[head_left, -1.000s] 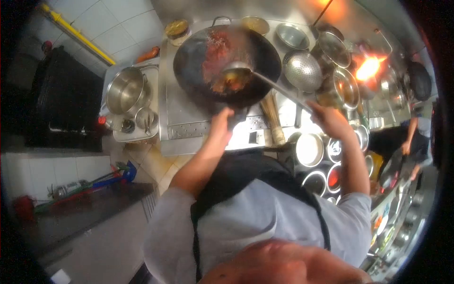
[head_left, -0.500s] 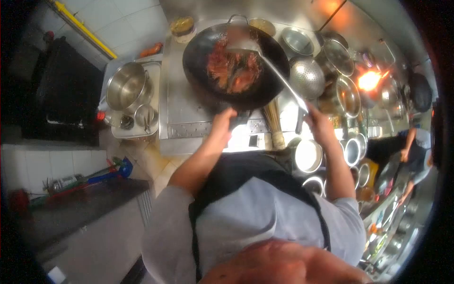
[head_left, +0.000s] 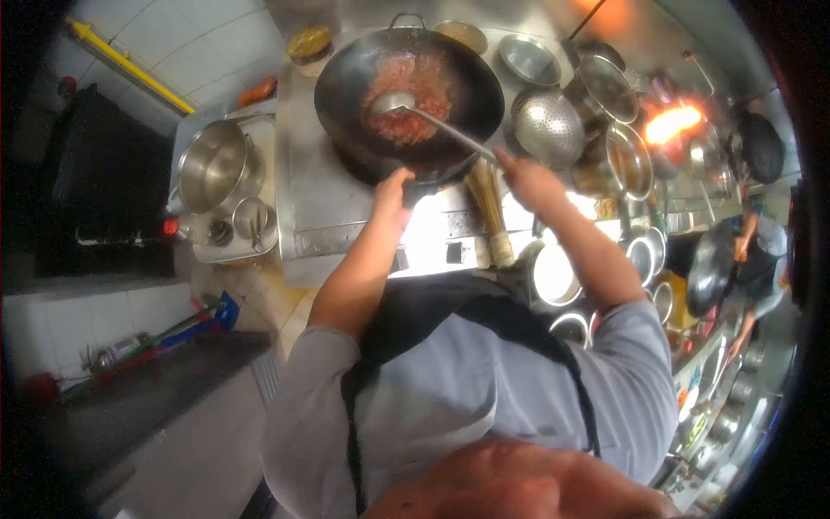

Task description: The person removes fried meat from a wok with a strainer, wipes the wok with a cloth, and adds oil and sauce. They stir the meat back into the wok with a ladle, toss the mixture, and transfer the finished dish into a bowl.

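Observation:
A big black wok (head_left: pixel 341 86) sits on the steel stove top, with red-brown food (head_left: pixel 406 121) spread in its bowl. My left hand (head_left: pixel 393 192) grips the wok handle (head_left: pixel 417 189) at the near rim. My right hand (head_left: pixel 529 180) holds the long handle of a steel ladle (head_left: pixel 391 102), whose bowl rests in the food near the wok's middle. My arms reach forward from a grey shirt and dark apron.
A steel pot (head_left: pixel 210 164) and small cups stand on a tray at left. A perforated strainer (head_left: pixel 546 128), bowls and lidded pans crowd the right. A bamboo brush (head_left: pixel 489 212) lies by the wok. Flames (head_left: pixel 670 125) burn far right, near another person (head_left: pixel 752 259).
The wok has settled back flat after being tilted. The ladle bowl moved from the wok's far rim down into the food, and my right hand came closer to the wok.

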`<action>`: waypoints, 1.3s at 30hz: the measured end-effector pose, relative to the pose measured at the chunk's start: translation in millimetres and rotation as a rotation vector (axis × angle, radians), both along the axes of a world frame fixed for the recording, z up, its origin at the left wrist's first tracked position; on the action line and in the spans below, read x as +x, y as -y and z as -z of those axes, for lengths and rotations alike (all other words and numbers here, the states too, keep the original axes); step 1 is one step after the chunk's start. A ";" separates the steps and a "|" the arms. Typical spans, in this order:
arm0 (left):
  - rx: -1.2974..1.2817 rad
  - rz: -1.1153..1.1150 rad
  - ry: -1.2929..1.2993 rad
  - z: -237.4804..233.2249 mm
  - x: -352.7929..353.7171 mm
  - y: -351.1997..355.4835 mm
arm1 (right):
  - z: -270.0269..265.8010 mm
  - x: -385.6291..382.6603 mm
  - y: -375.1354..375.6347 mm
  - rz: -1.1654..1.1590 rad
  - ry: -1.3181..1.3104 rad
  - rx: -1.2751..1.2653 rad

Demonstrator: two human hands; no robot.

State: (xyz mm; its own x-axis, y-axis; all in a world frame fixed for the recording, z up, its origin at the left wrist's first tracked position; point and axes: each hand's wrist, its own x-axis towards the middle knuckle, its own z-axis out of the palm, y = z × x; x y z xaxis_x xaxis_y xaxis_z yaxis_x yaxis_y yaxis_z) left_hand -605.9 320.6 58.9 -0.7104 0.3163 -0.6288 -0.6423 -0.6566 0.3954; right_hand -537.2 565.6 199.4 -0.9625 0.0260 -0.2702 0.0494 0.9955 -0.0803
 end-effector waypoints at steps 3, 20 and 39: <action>-0.059 -0.005 -0.008 -6.9 5.1 3.1 | -7.1 9.4 -9.5 -0.018 0.048 0.063; -0.013 0.112 -0.281 10.6 17.9 -1.1 | 22.7 5.0 -42.6 0.192 0.062 -0.003; -0.110 0.058 0.047 -54.2 58.1 5.4 | -142.2 80.0 -39.5 0.040 0.209 -0.006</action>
